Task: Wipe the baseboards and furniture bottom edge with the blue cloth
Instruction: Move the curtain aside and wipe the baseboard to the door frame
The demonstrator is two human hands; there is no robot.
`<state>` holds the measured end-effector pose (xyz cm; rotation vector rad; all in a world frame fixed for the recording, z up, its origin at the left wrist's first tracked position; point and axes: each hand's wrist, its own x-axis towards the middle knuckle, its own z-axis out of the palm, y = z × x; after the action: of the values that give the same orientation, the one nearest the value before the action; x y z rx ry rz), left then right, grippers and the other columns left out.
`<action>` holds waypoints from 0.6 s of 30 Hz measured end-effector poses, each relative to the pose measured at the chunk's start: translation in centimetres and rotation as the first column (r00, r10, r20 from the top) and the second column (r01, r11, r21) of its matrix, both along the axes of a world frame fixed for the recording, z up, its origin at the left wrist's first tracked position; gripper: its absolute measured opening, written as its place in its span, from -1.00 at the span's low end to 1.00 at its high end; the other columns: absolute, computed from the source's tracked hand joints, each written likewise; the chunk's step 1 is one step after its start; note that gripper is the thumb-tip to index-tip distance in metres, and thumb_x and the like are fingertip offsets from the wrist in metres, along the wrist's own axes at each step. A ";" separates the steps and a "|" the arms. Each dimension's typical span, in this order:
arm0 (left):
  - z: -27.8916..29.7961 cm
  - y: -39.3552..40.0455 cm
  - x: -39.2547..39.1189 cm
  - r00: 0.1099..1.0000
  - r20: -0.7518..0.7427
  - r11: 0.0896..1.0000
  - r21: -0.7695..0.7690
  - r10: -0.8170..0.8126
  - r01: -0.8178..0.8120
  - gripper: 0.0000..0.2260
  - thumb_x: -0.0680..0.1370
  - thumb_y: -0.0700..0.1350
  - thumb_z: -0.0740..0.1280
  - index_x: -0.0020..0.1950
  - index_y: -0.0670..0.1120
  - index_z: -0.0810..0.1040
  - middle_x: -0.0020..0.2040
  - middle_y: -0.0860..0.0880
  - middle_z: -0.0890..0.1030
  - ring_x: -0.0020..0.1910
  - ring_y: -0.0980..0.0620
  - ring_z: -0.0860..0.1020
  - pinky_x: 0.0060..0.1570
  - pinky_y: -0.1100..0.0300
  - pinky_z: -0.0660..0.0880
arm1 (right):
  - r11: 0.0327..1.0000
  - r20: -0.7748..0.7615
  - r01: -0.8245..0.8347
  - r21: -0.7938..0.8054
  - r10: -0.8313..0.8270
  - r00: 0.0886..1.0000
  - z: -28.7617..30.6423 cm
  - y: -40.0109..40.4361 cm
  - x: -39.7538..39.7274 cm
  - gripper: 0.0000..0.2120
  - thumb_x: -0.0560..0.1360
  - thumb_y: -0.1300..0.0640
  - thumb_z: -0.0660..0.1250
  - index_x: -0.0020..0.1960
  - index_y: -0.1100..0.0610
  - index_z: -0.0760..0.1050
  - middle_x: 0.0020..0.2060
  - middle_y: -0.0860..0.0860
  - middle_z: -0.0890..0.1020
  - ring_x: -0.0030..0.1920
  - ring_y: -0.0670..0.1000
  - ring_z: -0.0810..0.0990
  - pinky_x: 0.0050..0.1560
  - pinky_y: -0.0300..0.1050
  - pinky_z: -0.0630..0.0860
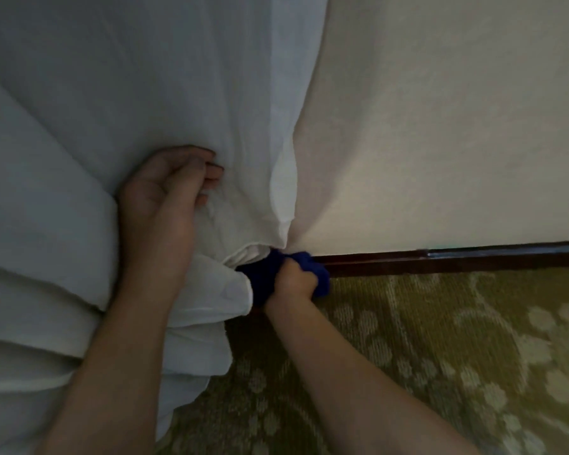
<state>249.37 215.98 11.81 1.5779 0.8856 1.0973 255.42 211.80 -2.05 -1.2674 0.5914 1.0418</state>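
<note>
A dark blue cloth [266, 277] is bunched in my right hand [294, 279], pressed against the left end of a dark wooden baseboard [440, 259] that runs along the foot of a cream wall. My left hand [166, 205] lies against white bedding [79, 159] and pushes it back to the left, its fingers curled loosely around a fold of the sheet. The baseboard's continuation behind the bedding is hidden.
The cream wall [440, 126] fills the upper right. A green carpet with a pale floral pattern [440, 356] covers the floor at the lower right. White sheet folds [207, 323] hang down to the carpet beside my right wrist.
</note>
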 end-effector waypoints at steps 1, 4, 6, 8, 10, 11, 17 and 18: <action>0.0 0.0 0.0 1.000 -0.004 1.000 -0.002 -0.005 0.005 -0.88 0.53 -0.16 0.26 -0.07 -0.04 0.59 -0.25 0.10 0.67 -0.16 0.18 0.61 -0.13 0.32 0.48 | 0.996 0.043 0.076 -0.044 -0.074 0.996 -0.7 -0.2 0.3 -0.61 0.54 0.22 0.24 0.36 0.22 0.38 0.26 0.22 0.53 0.18 0.26 0.57 0.16 0.12 0.55; 0.0 -0.2 -0.3 1.000 -0.020 1.000 -0.005 -0.022 0.022 -0.88 0.55 -0.18 0.26 -0.04 -0.04 0.59 -0.16 0.03 0.66 -0.13 0.19 0.60 -0.10 0.31 0.49 | 0.984 0.110 0.128 -0.125 -0.114 0.987 -1.2 0.2 -0.1 -0.60 0.57 0.21 0.23 0.39 0.22 0.34 0.30 0.24 0.48 0.22 0.27 0.52 0.18 0.11 0.52; -0.2 -0.7 -0.4 0.999 -0.028 0.999 -0.006 -0.039 0.039 -0.87 0.55 -0.17 0.26 -0.02 -0.05 0.59 -0.15 -0.01 0.65 -0.14 0.19 0.60 -0.10 0.32 0.49 | 0.991 0.092 0.070 -0.116 -0.060 0.994 -0.7 0.4 -0.6 -0.60 0.58 0.23 0.20 0.41 0.23 0.32 0.32 0.24 0.46 0.25 0.27 0.51 0.21 0.11 0.50; -0.7 -1.5 0.0 0.998 -0.037 0.998 -0.021 -0.059 0.058 -0.87 0.58 -0.20 0.26 0.02 -0.12 0.60 -0.20 -0.04 0.62 -0.19 0.22 0.58 -0.11 0.37 0.50 | 0.996 0.046 0.035 -0.082 -0.031 0.998 -0.4 -0.2 -0.4 -0.57 0.56 0.28 0.20 0.42 0.23 0.33 0.33 0.22 0.45 0.26 0.27 0.50 0.25 0.18 0.49; -1.1 -2.4 0.9 0.996 -0.059 0.997 -0.033 -0.067 0.065 -0.87 0.59 -0.25 0.26 0.07 -0.15 0.59 -0.20 -0.04 0.61 -0.20 0.24 0.58 -0.09 0.38 0.50 | 0.997 0.030 0.074 -0.028 -0.073 0.997 -0.5 -1.1 0.8 -0.56 0.54 0.30 0.23 0.42 0.22 0.34 0.32 0.21 0.46 0.25 0.27 0.50 0.25 0.22 0.49; -1.2 -2.8 1.3 0.996 -0.062 0.997 -0.039 -0.070 0.067 -0.86 0.59 -0.25 0.27 0.08 -0.13 0.59 -0.18 -0.03 0.63 -0.17 0.23 0.59 -0.08 0.38 0.50 | 0.993 0.051 0.114 -0.038 -0.112 0.992 -0.7 -1.8 1.8 -0.55 0.54 0.28 0.24 0.42 0.21 0.35 0.32 0.21 0.47 0.24 0.26 0.51 0.24 0.22 0.49; -1.4 -3.5 2.7 0.993 -0.081 0.996 -0.025 -0.084 0.082 -0.84 0.53 -0.15 0.28 0.05 -0.12 0.61 -0.14 -0.03 0.65 -0.12 0.19 0.60 -0.07 0.32 0.50 | 0.940 0.232 0.273 -0.206 -0.224 0.947 -1.9 -7.0 8.6 -0.51 0.55 0.12 0.26 0.44 0.21 0.31 0.34 0.21 0.47 0.27 0.26 0.50 0.31 0.16 0.47; -1.6 -3.7 2.9 0.995 -0.085 0.999 -0.013 -0.052 0.052 -0.86 0.53 -0.16 0.29 0.02 -0.12 0.62 -0.16 -0.02 0.65 -0.12 0.18 0.60 -0.08 0.32 0.50 | 0.940 0.250 0.259 -0.221 -0.202 0.947 -2.0 -7.2 9.0 -0.52 0.55 0.11 0.25 0.44 0.22 0.31 0.34 0.22 0.47 0.27 0.26 0.50 0.31 0.14 0.46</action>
<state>252.24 212.31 10.18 1.6402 0.9006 0.9932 264.38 204.63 -4.01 -1.4733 0.6953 0.6297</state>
